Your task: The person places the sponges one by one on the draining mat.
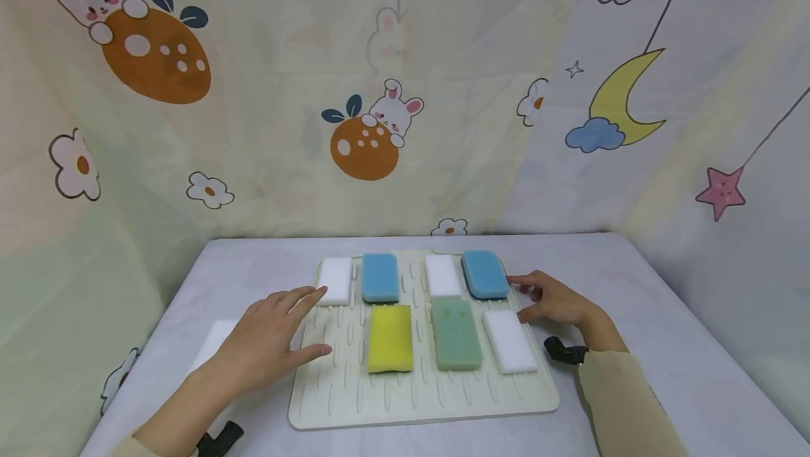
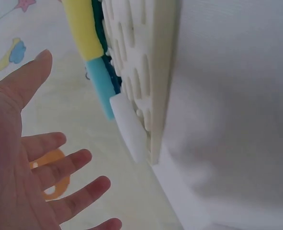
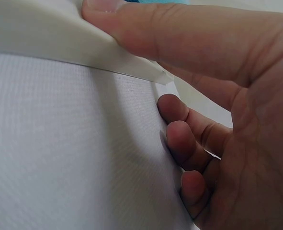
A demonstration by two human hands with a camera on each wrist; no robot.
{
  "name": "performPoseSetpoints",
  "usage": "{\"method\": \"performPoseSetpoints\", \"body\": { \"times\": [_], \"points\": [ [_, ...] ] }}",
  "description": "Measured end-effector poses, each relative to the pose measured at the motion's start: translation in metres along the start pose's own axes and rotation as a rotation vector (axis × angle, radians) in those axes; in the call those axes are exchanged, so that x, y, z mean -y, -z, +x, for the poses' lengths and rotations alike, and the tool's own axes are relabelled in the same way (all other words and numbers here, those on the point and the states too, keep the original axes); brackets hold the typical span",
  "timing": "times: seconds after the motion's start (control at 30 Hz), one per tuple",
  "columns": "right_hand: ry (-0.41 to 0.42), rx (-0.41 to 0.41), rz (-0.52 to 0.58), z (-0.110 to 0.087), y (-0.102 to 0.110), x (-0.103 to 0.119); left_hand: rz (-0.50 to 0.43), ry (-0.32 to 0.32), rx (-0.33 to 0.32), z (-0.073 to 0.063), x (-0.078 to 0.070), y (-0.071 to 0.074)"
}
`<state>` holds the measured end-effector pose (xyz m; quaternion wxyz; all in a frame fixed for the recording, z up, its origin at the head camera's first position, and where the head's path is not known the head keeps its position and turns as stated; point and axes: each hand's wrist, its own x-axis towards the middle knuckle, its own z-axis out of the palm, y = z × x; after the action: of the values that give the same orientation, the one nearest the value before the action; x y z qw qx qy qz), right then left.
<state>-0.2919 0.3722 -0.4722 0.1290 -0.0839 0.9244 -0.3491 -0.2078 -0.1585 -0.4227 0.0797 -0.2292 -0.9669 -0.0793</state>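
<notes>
Sponges lie in two rows on a cream ridged drying mat (image 1: 342, 401). In the back row are a white sponge (image 1: 334, 281), a blue sponge (image 1: 380, 278), a second white sponge (image 1: 443, 275) and a second blue sponge (image 1: 485, 274). The front row has a yellow sponge (image 1: 390, 339), a green sponge (image 1: 457, 335) and a third white sponge (image 1: 510, 342). My left hand (image 1: 268, 334) hovers over the mat's left side, fingers spread and holding nothing. At the right edge, my right hand (image 1: 560, 302) rests its thumb on the mat's rim beside the front white sponge; its index finger points toward the blue sponge.
A white cloth covers the table (image 1: 671, 372). Printed fabric (image 1: 272, 126) hangs behind and at both sides. Black straps or mounts sit at the wrists, one near the right sleeve (image 1: 623, 401).
</notes>
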Motion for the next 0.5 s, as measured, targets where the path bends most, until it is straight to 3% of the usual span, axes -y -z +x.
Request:
{"method": "performPoseSetpoints", "body": {
  "times": [0.5],
  "points": [
    [0.023, -0.006, -0.004, -0.001, 0.001, 0.0, 0.019, 0.054, -0.019, -0.019, 0.038, 0.0]
  ]
}}
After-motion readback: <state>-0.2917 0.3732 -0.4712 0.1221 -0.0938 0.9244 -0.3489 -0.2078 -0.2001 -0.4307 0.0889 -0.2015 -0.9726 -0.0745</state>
